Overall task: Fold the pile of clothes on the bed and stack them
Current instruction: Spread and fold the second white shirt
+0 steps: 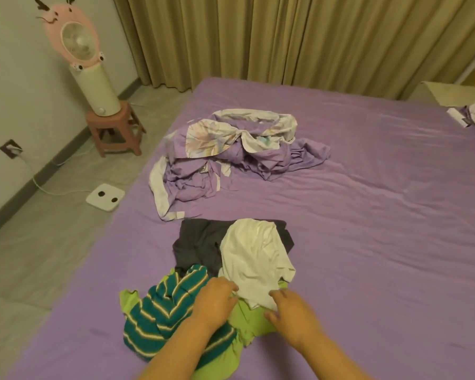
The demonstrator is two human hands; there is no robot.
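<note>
Both bare forearms reach in from the bottom edge toward a small heap of clothes at the near side of the bed (368, 215), which is covered in a smooth lilac sheet. The left hand (217, 297) lies on top of the heap with its fingers curled over the edge of a white cotton garment (254, 259), pinching the cloth where it meets the green fabric beneath. The right hand (291, 311) sits just beside it, fingers bent and spread, fingertips touching the lower hem of the same white garment; whether it actually grips the cloth I cannot tell.

Under and to the left of the hands lies a crumpled teal knit top with yellow-white stripes (165, 311), resting on a lime-green garment (247, 322) that shows at its edges and between the wrists. Behind these, a dark grey garment (200, 242) lies flat, partly covered by the white one.

Farther up the bed, well apart from the clothes, a rumpled lilac-and-white floral bedcover (231, 149) is bunched in a mound. On the floor to the left lies a white bathroom scale (105, 197), and a pink cartoon-faced fan (77, 42) stands on a pink plastic stool (115, 130) by the wall. Beige pleated curtains (285, 37) hang behind the bed.
</note>
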